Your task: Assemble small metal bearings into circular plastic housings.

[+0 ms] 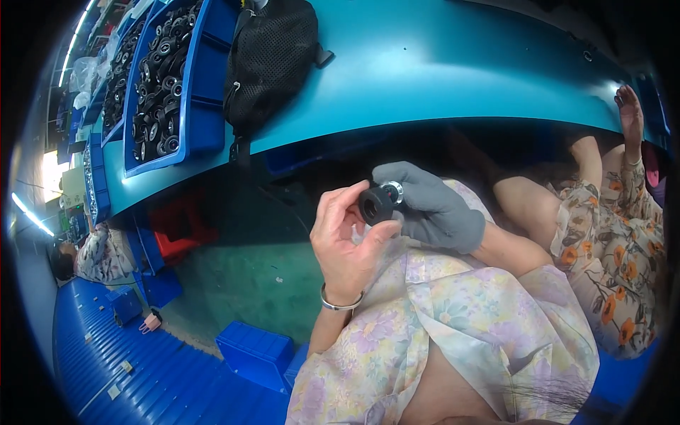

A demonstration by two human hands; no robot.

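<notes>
In front of my torso, my left hand point(345, 244), bare with a bangle at the wrist, pinches a black round hollow part point(375, 207) between thumb and fingers. Its opening faces partly toward me. My right hand point(438, 214), in a grey glove, is closed on a small round part with a shiny silver rim point(394, 192), right beside the black one. The two parts touch or nearly touch; I cannot tell whether they are joined. Gloved fingers hide much of the silver-rimmed part.
A blue bin point(185, 134) of black round parts stands on the teal table point(425, 64), beside a black mesh bag point(273, 60). A co-worker in a flowered outfit point(602, 283) sits close on my right. A red stool point(185, 230) and a blue crate point(255, 350) are at left.
</notes>
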